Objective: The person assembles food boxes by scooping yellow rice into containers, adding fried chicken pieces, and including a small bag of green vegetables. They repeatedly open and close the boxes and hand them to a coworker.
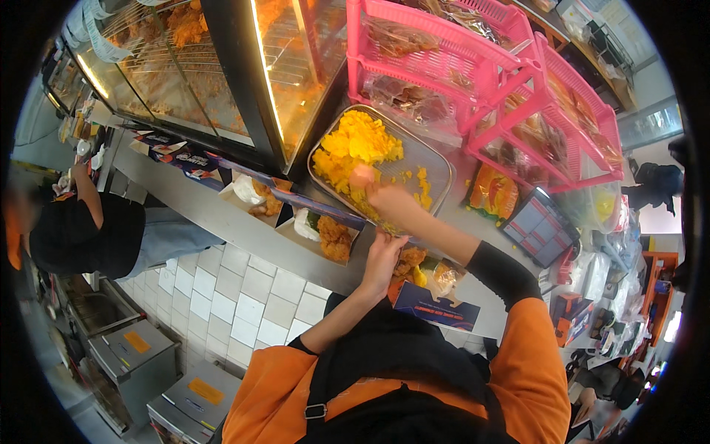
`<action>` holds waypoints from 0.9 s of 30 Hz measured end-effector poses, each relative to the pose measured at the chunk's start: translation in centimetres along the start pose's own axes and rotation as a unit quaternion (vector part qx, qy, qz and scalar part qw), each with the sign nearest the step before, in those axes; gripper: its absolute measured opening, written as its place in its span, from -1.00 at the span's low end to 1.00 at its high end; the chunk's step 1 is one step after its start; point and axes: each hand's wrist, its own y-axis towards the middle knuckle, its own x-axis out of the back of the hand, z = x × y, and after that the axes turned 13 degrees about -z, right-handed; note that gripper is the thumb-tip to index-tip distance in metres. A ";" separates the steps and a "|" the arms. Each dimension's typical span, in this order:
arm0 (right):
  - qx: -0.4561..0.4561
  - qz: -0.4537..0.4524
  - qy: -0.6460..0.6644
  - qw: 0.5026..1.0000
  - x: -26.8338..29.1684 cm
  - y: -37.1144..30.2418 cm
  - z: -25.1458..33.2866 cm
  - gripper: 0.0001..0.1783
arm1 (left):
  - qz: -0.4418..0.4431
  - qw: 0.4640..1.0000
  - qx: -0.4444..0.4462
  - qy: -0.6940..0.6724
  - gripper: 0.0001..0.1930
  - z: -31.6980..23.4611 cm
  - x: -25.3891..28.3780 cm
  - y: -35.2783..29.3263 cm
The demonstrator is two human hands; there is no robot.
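Observation:
A metal tray (pixel 441 164) on the counter holds crumbled yellow food (pixel 360 140) that looks like scrambled egg, heaped toward its far left. My right hand (pixel 388 203) is low over the egg inside the tray. Its fingers look curled but are smeared by motion, and whatever they hold cannot be made out. At the near rim of the tray is my left hand (pixel 382 259), its bent fingers pinching the rim. Right beside it, close to my body, an open takeout box (pixel 436 307) contains fried chicken (pixel 409 259) and a small wrapped item (pixel 445 275).
Two more open boxes with white rice and fried chicken (pixel 335 238) stand to the left. Behind are a lit glass food warmer (pixel 275 81) and pink plastic racks (pixel 444 44) of bagged food. A tablet (pixel 540 226) stands right. Another person (pixel 89 229) works at far left.

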 end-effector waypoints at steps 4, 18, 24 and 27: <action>0.125 0.058 -0.022 0.990 -1.8 -0.1 -0.1 -0.84 | 0.007 1.000 -0.011 -0.017 -0.37 0.1 -0.4 0.2; -0.303 -0.049 0.358 0.882 8.1 -10.5 -2.9 -0.78 | 0.377 0.670 -0.371 0.521 -0.63 -1.8 2.3 -3.8; -0.172 -0.157 0.128 0.964 6.9 -22.5 2.8 -0.78 | 0.484 0.656 -0.370 0.445 -0.67 -3.2 5.3 -3.6; -0.145 -0.234 0.104 0.956 5.5 -23.6 3.2 -0.72 | 0.501 0.648 -0.365 0.443 -0.70 -3.0 5.3 -3.7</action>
